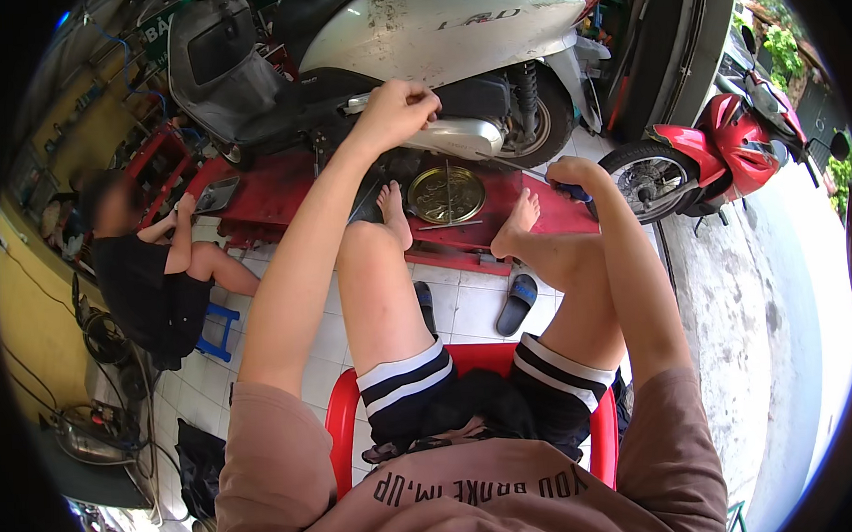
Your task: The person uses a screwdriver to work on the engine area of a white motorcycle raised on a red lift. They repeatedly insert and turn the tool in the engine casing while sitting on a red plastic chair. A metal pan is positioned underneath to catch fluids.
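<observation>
A silver-grey scooter (pixel 437 31) stands on a low red platform (pixel 302 200) in front of me. My left hand (pixel 402 114) is raised by its lower side, above the silver engine cover (pixel 464 136). Its fingers are curled together, and whatever may be in them is hidden. Lower and to the right, my right hand (pixel 578 174) is closed around a blue-handled screwdriver (pixel 574 193), its thin shaft pointing left toward the rear wheel (pixel 538 121). Between my bare feet lies a round gold-coloured tray (pixel 425 197) with a thin rod across it.
I sit on a red plastic chair (pixel 339 419). Black slippers (pixel 516 305) lie on the white tiles. At left, another person (pixel 140 267) sits on a blue stool (pixel 220 331), near a metal tray (pixel 219 193). A red motorbike (pixel 722 148) stands at right.
</observation>
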The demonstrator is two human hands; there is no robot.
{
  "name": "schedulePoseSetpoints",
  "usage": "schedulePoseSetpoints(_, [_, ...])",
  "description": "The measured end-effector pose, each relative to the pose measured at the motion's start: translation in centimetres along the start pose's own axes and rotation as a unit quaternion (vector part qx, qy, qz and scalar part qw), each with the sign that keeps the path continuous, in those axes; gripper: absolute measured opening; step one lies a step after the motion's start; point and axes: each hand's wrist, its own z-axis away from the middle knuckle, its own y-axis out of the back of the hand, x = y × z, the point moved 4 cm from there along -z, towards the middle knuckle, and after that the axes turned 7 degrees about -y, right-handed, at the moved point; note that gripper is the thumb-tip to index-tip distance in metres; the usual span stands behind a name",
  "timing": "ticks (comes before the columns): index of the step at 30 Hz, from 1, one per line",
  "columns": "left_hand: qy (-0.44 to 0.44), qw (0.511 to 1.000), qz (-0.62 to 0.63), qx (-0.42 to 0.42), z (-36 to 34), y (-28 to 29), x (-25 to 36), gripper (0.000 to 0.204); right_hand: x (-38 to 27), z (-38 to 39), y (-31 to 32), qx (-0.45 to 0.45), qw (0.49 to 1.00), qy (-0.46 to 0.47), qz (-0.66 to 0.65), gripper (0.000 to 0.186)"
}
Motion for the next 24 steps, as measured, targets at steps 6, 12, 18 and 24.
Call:
schedulePoseSetpoints(6, [0.121, 0.978, 0.01, -0.167, 0.7, -10.6, -6.0, 0.029, 0.6, 1.8, 0.8, 0.088, 0.989, 0.055, -0.101, 0.025])
schedulePoseSetpoints(12, [0.044, 0.985, -0.068, -0.155, 2.9, -16.4, -6.5, 0.032, -0.7, 1.8, -1.1, 0.157, 0.965, 0.061, -0.202, 0.03])
schedulePoseSetpoints(18, [0.079, 0.993, -0.048, -0.068, 3.5, -18.4, -4.7, 0.037, -1.2, -0.9, -5.9, 0.102, 0.888, 0.043, -0.447, 0.027])
schedulePoseSetpoints(24, [0.082, 0.994, -0.05, -0.043, 3.2, -19.6, -3.6, 0.038, -0.1, -3.3, -5.8, 0.118, 0.89, 0.039, -0.439, 0.026])
